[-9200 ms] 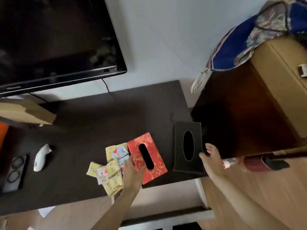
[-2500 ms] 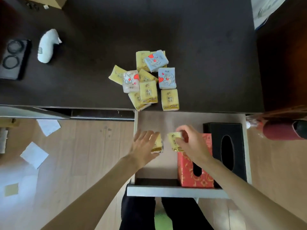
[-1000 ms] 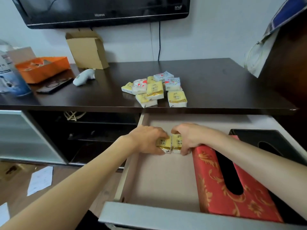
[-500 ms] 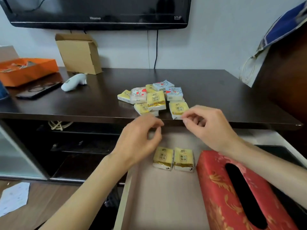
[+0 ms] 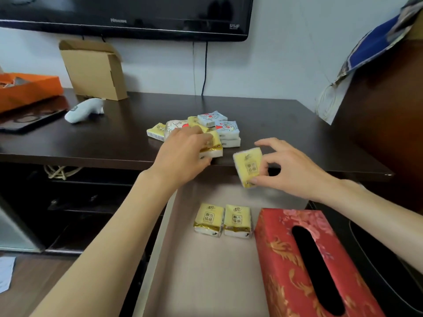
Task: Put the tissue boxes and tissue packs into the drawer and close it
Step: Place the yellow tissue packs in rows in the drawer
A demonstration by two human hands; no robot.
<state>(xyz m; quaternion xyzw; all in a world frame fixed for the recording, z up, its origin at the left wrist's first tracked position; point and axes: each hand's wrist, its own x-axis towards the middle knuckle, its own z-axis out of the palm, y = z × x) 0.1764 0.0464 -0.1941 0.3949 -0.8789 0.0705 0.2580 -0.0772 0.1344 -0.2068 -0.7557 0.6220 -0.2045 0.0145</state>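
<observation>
Both tissue boxes [image 5: 304, 259] and two packs [image 5: 223, 220] lie in the open drawer [image 5: 194, 271], the right hand [image 5: 290, 170] pinches another yellow pack [image 5: 248, 165], the left hand [image 5: 183, 152] closes on one in the desk pile [image 5: 206, 129].

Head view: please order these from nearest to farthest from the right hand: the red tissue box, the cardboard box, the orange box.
From the right hand:
1. Red tissue box, in the drawer, just below the hand.
2. Cardboard box, against the wall, back left.
3. Orange box, at the far left edge.
</observation>
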